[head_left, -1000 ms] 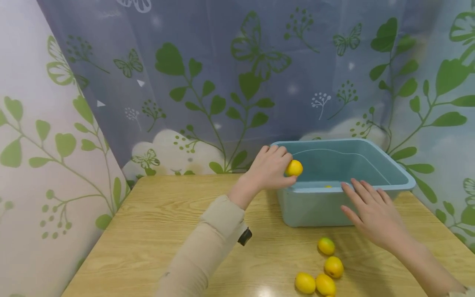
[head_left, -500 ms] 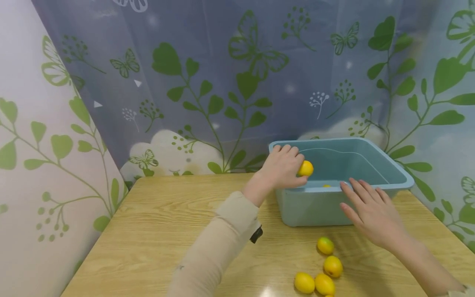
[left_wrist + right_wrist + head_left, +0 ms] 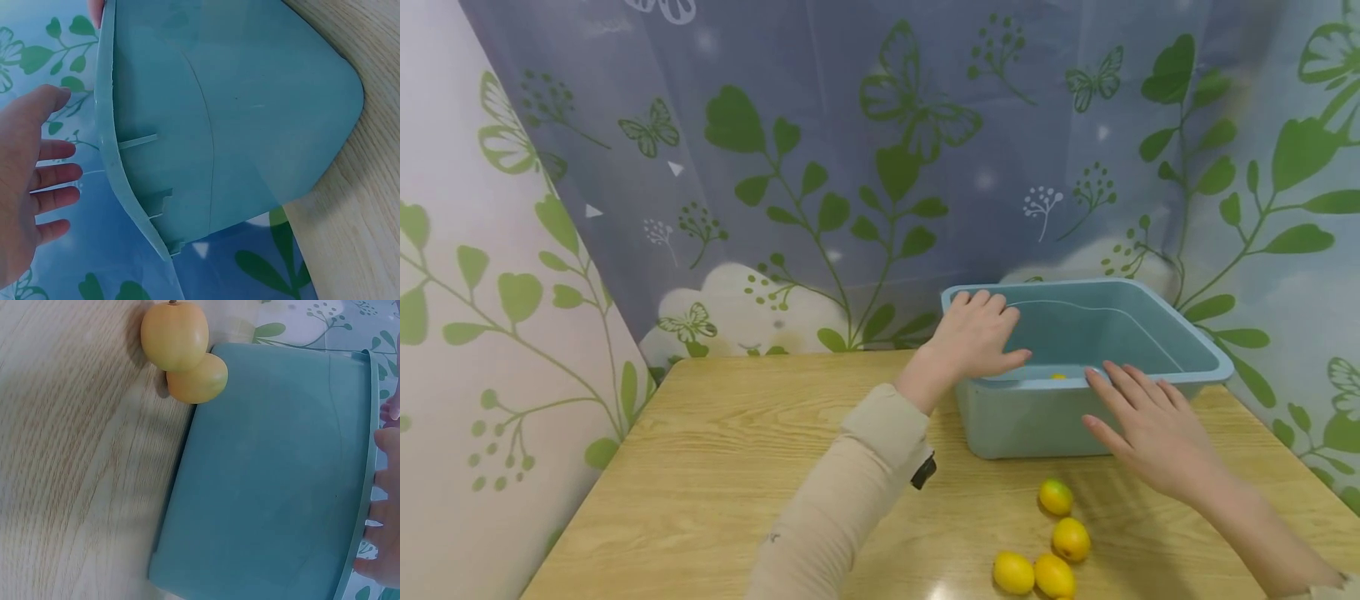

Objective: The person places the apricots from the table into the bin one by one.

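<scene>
Over the left end of a blue-green plastic bin (image 3: pixel 1037 421), my left hand (image 3: pixel 981 337) hovers with its fingers spread and holds nothing. The left wrist view shows that hand (image 3: pixel 28 181) just outside the bin's rim (image 3: pixel 106 125), fingers apart. My right hand (image 3: pixel 1157 433) lies at the front rim with fingers extended; in the right wrist view its fingertips (image 3: pixel 375 509) line the rim. A sliver of yellow fruit (image 3: pixel 1057 377) shows inside the bin; the rest of the interior floor is hidden by the front wall.
Several small oval yellow fruits lie on the wooden table (image 3: pixel 760 458) in front of the bin, one with a green patch (image 3: pixel 1056 497), others (image 3: pixel 1013 572) nearer. A leaf-patterned curtain (image 3: pixel 820 167) stands behind the table. A black wrist device (image 3: pixel 923 472) hangs under the left sleeve.
My left hand moved right over the bin with a yellow fruit, then let it go; the fruit is gone from its fingers. My right hand has stayed at the rim.
</scene>
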The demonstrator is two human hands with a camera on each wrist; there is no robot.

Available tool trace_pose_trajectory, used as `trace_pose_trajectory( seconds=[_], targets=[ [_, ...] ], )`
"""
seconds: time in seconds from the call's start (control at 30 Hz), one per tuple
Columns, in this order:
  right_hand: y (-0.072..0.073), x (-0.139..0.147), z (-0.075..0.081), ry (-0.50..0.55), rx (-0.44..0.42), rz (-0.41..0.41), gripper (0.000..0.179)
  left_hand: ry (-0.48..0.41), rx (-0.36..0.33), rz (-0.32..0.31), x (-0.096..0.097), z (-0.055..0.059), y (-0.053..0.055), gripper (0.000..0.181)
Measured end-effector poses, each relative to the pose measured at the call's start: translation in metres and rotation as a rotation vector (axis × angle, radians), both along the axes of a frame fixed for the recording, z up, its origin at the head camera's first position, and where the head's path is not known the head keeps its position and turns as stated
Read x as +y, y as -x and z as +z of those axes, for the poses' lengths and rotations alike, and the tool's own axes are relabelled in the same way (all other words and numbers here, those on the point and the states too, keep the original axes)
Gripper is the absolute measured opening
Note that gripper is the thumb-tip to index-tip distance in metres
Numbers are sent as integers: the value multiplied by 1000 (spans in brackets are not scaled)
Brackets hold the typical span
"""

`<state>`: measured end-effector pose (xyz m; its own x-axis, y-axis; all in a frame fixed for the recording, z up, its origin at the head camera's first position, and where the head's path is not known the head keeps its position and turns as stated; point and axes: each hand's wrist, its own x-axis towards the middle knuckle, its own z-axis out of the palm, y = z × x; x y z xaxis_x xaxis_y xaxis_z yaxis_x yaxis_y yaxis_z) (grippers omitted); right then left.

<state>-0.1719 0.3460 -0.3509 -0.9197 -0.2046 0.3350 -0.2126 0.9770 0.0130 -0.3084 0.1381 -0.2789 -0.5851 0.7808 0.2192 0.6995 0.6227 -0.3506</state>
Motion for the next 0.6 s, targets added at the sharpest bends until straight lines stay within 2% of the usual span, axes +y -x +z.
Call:
trace_pose_trajectory(
  seconds=[0.13, 0.23, 0.43, 0.6],
  targets=[
    [1, 1, 1, -15, 44, 18, 62, -5, -12, 3, -3, 2, -1, 51],
    [1, 1, 3, -29, 44, 27, 62, -43, -6, -10, -8, 3, -2, 48],
    [3, 2, 8, -63, 2, 29, 63, -128, 77, -68, -19, 5, -7, 42],
    [3, 2, 10, -78, -23, 26, 63, -182, 165, -162, -30, 1, -13, 36]
  ],
)
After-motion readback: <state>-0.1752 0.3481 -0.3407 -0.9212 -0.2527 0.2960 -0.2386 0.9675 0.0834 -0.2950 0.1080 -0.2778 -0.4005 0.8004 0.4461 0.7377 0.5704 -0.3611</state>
